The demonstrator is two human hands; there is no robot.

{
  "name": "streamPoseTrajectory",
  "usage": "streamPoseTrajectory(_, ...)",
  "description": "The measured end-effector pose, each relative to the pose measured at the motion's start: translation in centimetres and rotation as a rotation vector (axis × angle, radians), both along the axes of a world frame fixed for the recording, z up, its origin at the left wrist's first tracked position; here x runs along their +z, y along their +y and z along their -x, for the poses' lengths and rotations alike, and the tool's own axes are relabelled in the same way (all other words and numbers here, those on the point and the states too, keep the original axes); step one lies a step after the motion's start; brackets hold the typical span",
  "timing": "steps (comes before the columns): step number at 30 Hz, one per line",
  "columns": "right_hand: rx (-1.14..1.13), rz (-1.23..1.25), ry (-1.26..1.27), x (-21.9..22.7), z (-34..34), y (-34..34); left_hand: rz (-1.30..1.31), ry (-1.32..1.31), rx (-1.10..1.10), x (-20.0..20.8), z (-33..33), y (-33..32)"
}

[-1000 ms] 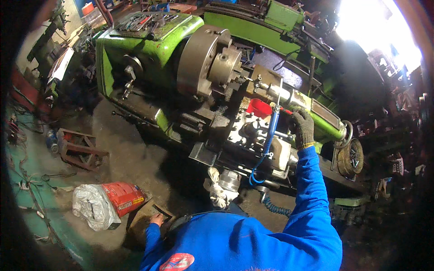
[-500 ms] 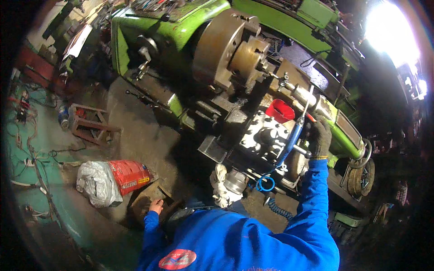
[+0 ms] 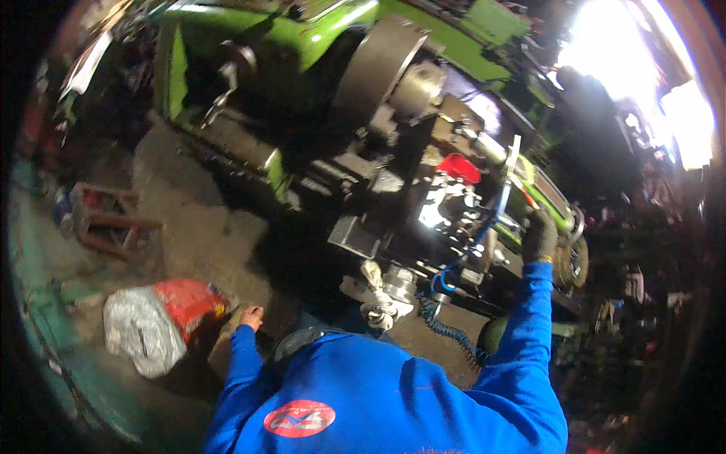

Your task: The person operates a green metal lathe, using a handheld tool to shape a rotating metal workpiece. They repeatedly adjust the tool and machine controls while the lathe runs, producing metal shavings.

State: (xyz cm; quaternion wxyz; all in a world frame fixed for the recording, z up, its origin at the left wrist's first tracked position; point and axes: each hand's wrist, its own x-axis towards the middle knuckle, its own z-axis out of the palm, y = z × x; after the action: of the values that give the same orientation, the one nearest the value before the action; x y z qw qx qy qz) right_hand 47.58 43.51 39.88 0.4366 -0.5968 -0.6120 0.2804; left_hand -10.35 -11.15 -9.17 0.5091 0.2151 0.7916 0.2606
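Gripping one end of a slim red stick [image 3: 528, 198] near the green metal tailstock [image 3: 553, 198], the dark-gloved right hand [image 3: 539, 236] stands well apart from the bare left hand [image 3: 250, 318], whose hold I cannot tell; the stick looks light and stiff, probably best held there

The lathe [image 3: 327, 32] up top is bright green, its chuck [image 3: 380, 72] grey; the cup [image 3: 459, 169] right of centre is red. The right hand's glove [image 3: 539, 236] is dark grey; the lower-edge sweatshirt [image 3: 378, 386] is blue (its oval badge [image 3: 299, 418] red and white); the lower-left sack [image 3: 145, 333], red and silvery.
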Motion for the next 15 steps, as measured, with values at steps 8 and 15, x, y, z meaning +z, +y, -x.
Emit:
streamPoseTrajectory(8, 0.086, 0.148, 0.167, -1.0, 3.4, 4.3, -0.053, -0.199, 0.284, 2.5, 6.4, 3.0)
streamPoseTrajectory(15, 0.297, -0.112, -0.379, -6.7, 5.2, 10.6, 0.160, -0.253, 0.314, 6.8, 3.6, -3.1)
